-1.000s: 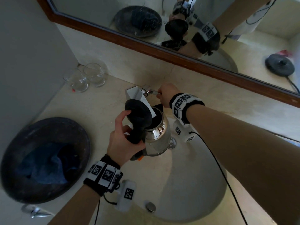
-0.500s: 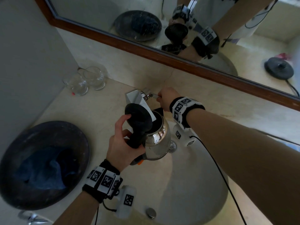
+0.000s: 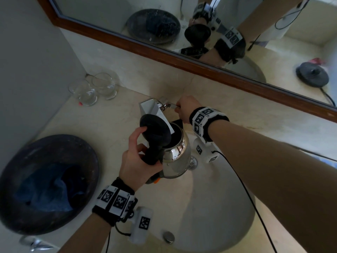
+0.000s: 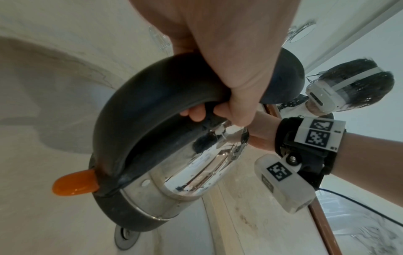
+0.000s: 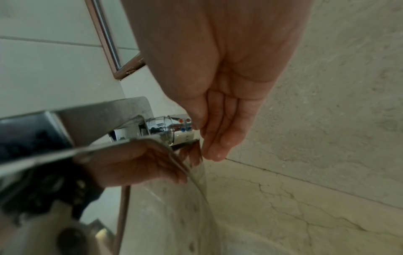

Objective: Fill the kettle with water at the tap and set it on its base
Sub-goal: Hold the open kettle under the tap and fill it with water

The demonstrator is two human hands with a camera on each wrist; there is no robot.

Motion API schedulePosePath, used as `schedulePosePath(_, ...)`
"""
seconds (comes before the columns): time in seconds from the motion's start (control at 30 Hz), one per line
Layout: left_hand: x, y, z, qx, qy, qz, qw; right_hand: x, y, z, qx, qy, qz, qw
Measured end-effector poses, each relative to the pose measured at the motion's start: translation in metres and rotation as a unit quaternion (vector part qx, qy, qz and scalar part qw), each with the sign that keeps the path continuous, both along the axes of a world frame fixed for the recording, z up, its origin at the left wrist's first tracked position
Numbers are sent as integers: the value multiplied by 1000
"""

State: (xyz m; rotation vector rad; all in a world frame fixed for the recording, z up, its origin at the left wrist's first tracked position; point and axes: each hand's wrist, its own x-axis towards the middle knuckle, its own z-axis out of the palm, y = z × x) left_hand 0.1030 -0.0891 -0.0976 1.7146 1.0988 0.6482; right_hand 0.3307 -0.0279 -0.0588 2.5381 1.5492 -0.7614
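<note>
The left hand (image 3: 138, 161) reaches in from below and holds the kettle (image 3: 176, 157) over the sink (image 3: 209, 207), its lid (image 3: 155, 130) tipped open under the tap (image 3: 155, 110). The right hand (image 3: 186, 108) stretches across to the tap lever (image 3: 170, 106). Only the left wrist view shows the fingers (image 4: 196, 114) curled round the black handle (image 4: 152, 96) and the orange switch (image 4: 74, 182). In the right wrist view the fingers (image 5: 226, 131) lie nearly straight, tips at the lever; contact seems likely but is blurred.
</note>
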Motion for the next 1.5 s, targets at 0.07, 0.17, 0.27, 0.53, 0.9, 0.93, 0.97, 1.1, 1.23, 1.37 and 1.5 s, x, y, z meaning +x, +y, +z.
schedulePosePath(0.07,0,0,-1,3,-1,2,1000,0,0,0,1,3,-1,1000)
schedulePosePath(0.17,0,-1,-1,-1,2,5,1000,0,1,0,0,1,0,1000)
schedulePosePath(0.27,1,-1,-1,-12,11,8,1000,0,1,0,-4,-4,3,1000)
schedulePosePath(0.53,0,-1,-2,-15,18,9,1000,0,0,1,-9,3,1,1000)
schedulePosePath(0.9,1,0,-7,-7,12,1,1000,0,-1,1,1,14,0,1000)
schedulePosePath(0.93,1,0,-7,-6,11,0,1000,0,-1,1,3,14,1,1000)
schedulePosePath(0.97,1,0,-7,-5,10,1,1000,0,-1,1,3,14,1,1000)
schedulePosePath(1.1,1,1,-7,-2,10,4,1000,0,0,0,0,7,-2,1000)
schedulePosePath(1.23,1,0,-8,-1,5,3,1000,1,0,-1,0,9,-6,1000)
schedulePosePath(1.37,1,0,-8,5,5,6,1000,0,0,-2,-1,7,-5,1000)
schedulePosePath(1.5,1,-1,-8,-5,9,8,1000,1,-1,-2,0,12,-6,1000)
